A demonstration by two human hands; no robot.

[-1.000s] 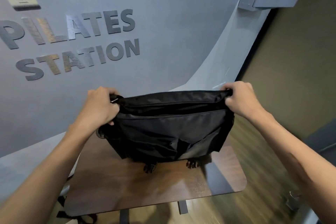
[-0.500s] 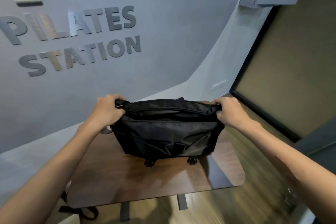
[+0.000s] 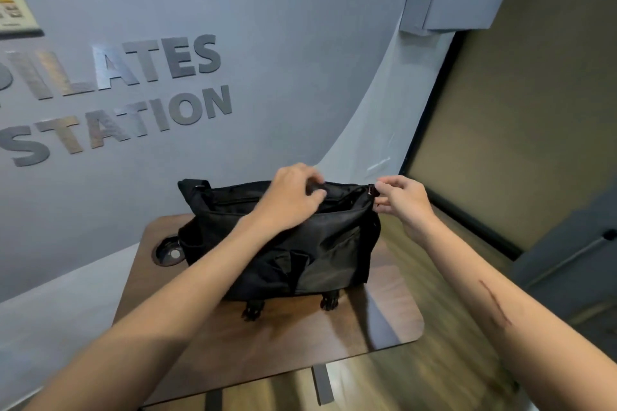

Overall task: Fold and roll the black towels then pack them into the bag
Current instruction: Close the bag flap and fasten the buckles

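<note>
The wooden table [image 3: 267, 344] carries the black bag [image 3: 283, 243], which stands upright near its far edge; no towels are in view. The left hand [image 3: 293, 197] lies curled over the bag's top at the middle, apparently gripping the fabric, while the right hand [image 3: 400, 198] pinches the metal fitting [image 3: 371, 191] at the right end. To open it cleanly, the person should probably brace one side and pull steadily.
</note>
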